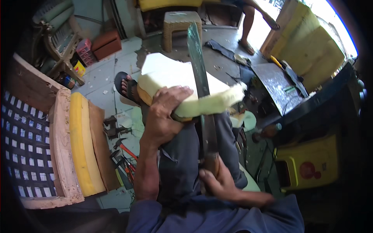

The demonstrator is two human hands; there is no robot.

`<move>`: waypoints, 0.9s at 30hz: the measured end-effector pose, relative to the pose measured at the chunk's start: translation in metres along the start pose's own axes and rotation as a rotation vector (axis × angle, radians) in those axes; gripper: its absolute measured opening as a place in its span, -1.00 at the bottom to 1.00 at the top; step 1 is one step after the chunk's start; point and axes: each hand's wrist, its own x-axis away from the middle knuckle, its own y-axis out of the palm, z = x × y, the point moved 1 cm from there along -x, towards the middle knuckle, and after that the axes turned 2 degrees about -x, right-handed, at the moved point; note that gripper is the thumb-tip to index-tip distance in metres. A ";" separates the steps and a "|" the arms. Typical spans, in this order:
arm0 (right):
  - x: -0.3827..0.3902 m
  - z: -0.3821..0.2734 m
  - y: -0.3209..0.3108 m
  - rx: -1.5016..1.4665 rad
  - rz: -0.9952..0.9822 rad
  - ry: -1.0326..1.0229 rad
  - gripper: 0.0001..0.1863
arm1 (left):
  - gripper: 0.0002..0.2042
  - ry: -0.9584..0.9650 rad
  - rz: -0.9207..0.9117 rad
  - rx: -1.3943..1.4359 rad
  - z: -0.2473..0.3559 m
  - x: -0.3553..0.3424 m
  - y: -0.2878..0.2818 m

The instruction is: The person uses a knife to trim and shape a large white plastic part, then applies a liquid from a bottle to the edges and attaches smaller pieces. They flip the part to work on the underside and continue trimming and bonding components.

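Note:
A white foam piece point(163, 70) rests across my knees, with a yellowish layer beneath it at the left. My left hand point(168, 112) grips its near left edge, fingers curled on top. A long green-grey blade point(197, 64) crosses the foam upright, partly hidden by a ragged strip of foam point(227, 97) along the front edge. My right hand point(217, 178) is closed round the blade's wooden handle point(210, 162), low in front of me between my legs.
At left are a webbed wooden frame point(62, 147), yellow foam point(81, 147) and hammers point(126, 149). A wicker stool point(182, 17) and another person's legs point(247, 27) are ahead. A metal sheet point(278, 89) and yellow stool point(314, 163) stand at right.

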 end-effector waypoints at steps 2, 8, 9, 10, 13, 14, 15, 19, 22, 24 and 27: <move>-0.002 0.004 0.002 -0.029 0.011 0.064 -0.61 | -0.37 -0.017 0.018 -0.011 -0.002 -0.006 -0.001; -0.006 -0.012 -0.002 0.009 0.006 0.047 -0.62 | -0.39 0.021 0.024 0.043 0.000 -0.004 0.009; -0.001 -0.006 0.000 -0.002 0.023 0.075 -0.61 | -0.39 0.015 0.023 0.055 -0.001 -0.001 0.013; 0.008 -0.003 0.005 0.007 0.039 0.050 -0.60 | -0.39 0.019 0.031 0.040 -0.002 -0.004 0.007; 0.025 0.001 0.001 0.056 0.072 0.047 -0.60 | -0.38 0.057 0.052 0.029 0.000 -0.011 0.012; 0.018 -0.002 0.002 0.050 0.064 0.064 -0.60 | -0.38 0.049 0.036 0.038 0.001 -0.007 0.014; 0.006 -0.006 0.002 0.044 0.056 0.081 -0.60 | -0.39 0.033 0.034 0.031 0.000 -0.007 0.012; 0.026 -0.001 0.007 0.107 0.072 0.023 -0.59 | -0.38 0.072 0.053 0.045 -0.001 -0.003 0.014; 0.014 0.002 0.003 0.140 0.099 -0.011 -0.59 | -0.40 0.065 0.049 0.034 -0.002 -0.008 0.014; 0.002 -0.005 0.005 0.106 0.075 0.049 -0.59 | -0.32 0.053 -0.008 0.043 -0.004 -0.003 0.014; 0.012 -0.003 0.007 0.149 0.087 0.002 -0.59 | -0.22 0.053 -0.079 0.071 -0.008 -0.008 0.000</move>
